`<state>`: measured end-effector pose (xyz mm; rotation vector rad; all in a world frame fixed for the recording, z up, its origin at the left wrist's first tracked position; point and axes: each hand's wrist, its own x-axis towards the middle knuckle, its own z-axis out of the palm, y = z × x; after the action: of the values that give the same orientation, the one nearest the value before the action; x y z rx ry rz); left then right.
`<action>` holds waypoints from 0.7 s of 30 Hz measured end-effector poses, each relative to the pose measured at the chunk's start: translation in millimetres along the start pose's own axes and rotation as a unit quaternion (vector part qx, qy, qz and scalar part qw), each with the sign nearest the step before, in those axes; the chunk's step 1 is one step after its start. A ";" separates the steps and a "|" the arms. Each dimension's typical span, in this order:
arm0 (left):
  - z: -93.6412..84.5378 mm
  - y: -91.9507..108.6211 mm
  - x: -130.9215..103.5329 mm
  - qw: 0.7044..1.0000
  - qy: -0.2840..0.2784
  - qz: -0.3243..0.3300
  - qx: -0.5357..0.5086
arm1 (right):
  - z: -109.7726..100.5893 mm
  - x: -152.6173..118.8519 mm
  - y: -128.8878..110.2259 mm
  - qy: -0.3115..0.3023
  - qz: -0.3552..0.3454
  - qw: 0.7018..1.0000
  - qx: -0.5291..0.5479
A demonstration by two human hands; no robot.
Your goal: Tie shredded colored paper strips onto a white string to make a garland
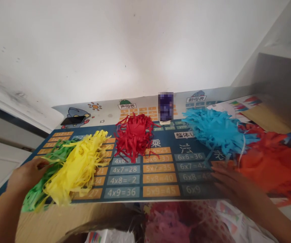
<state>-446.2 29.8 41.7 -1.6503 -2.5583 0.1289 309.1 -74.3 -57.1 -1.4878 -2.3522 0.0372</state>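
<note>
My left hand (30,175) is at the left end of the table, its fingers curled in at the edge of a green fringed tissue-paper bundle (35,192). A yellow fringed tissue-paper bundle (69,168) lies over part of the green one. My right hand (232,180), slightly blurred, is stretched out low over the table with nothing in it. Just beyond its fingers lies a blue fringed bundle (213,130). To its right is a large orange-red fringed bundle (269,162). A dark red fringed bundle (135,133) sits between my hands, touched by neither.
A multiplication-table mat (160,170) covers the table. At the wall are a black phone (74,120) and an upright pixelated screen (165,106). Brown card (266,118) lies back right. Below the front edge are pink fringed paper (165,224) and clear plastic packaging (121,236).
</note>
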 end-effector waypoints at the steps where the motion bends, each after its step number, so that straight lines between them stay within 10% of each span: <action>1: -0.6 0.4 0.2 1.000 -0.001 0.001 -0.002 | 0.4 -1.1 0.5 -0.003 -0.005 1.000 -0.007; 21: 1.2 12.3 3.0 0.998 -0.022 0.018 -0.049 | -4.5 -5.3 -5.1 -0.019 0.031 0.999 0.003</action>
<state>-436.4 37.6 39.1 -1.7481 -2.6074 0.0424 308.1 -82.0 -53.3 -1.5713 -2.3320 0.0877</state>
